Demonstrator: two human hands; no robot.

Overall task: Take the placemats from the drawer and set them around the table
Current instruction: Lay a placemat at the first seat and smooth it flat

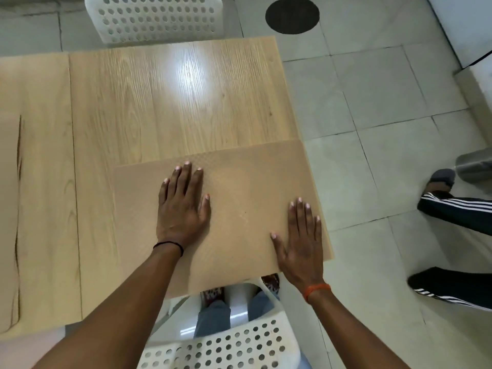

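Light wood-grain rectangular table [149,107] fills most of the view, bright glare patch near its middle. Pale grey tiled floor [372,107] on the right side of it. White perforated plastic chair [229,344] directly below me at the near edge, my legs visible past its back; second white perforated plastic chair [154,17] at the far edge. Tan textured rectangular placemat [239,198] lies flat at the table's near right corner, its right edge and near edge overhanging the tabletop slightly. Another tan placemat [9,222] sits flat at the far left, cut off by the frame. Another person's legs in dark trousers with white stripes [458,209] stand on the floor to the right. Black round disc [292,15] on the floor beyond the table. My left hand [182,206], flat and fingers spread, presses on the mat's middle-left. My right hand [299,243], also flat and palm down, rests at the mat's near right edge. Hands well apart, neither gripping.
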